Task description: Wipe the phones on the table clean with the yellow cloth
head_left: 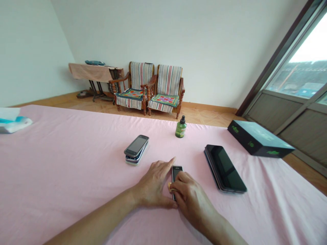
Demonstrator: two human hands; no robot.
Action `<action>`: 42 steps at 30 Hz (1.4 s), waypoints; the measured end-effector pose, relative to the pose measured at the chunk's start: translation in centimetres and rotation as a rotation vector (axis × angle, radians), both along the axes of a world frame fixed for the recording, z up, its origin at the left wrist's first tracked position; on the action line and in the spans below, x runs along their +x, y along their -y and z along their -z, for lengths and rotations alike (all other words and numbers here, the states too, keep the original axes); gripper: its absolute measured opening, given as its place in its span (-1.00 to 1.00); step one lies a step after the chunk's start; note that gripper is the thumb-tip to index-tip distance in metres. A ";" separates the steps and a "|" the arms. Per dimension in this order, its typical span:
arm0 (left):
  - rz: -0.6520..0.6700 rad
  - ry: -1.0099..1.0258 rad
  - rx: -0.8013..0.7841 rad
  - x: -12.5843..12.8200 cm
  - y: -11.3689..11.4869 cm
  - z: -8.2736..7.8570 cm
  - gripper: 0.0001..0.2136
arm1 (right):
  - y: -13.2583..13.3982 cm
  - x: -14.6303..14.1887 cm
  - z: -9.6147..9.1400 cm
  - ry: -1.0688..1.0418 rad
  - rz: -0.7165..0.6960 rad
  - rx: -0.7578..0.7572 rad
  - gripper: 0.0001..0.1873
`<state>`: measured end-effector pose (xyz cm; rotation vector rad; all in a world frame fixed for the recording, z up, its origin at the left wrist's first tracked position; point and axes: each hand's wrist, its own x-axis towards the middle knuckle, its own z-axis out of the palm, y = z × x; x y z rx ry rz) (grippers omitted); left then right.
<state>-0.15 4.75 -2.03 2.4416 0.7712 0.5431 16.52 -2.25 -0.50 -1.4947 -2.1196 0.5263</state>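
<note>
A small mobile phone lies face up on the pink cloth, its lower part mostly covered by my hands. My left hand braces it from the left, with the forefinger by the top end and the thumb at the bottom end. Bunched over the screen, my right hand pinches a small yellowish wiping cloth against the phone. Only a corner of that cloth shows. Left of the hands is a stack of older phones. On the right lies a stack of larger black-screened devices.
A green spray bottle with a black cap stands beyond the phone. At the right edge sits a black box with green lettering. A tissue pack lies at far left. Two wooden chairs stand past the pink-covered surface.
</note>
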 end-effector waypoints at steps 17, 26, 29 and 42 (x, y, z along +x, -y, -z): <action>-0.023 -0.005 -0.005 0.0 0.0 -0.1 0.20 | -0.3 1.1 -0.3 -0.093 0.010 0.001 -0.71; 0.008 -0.010 0.022 -0.1 0.0 0.0 0.18 | 1.2 0.8 -0.8 0.073 -0.066 -0.009 -0.77; 0.009 -0.011 0.030 -0.1 0.0 0.0 0.18 | 1.7 0.9 -0.9 0.068 -0.074 -0.049 -0.75; 0.010 -0.023 0.016 0.0 0.0 -0.2 0.17 | 1.3 1.2 -0.6 0.033 -0.072 -0.055 -0.75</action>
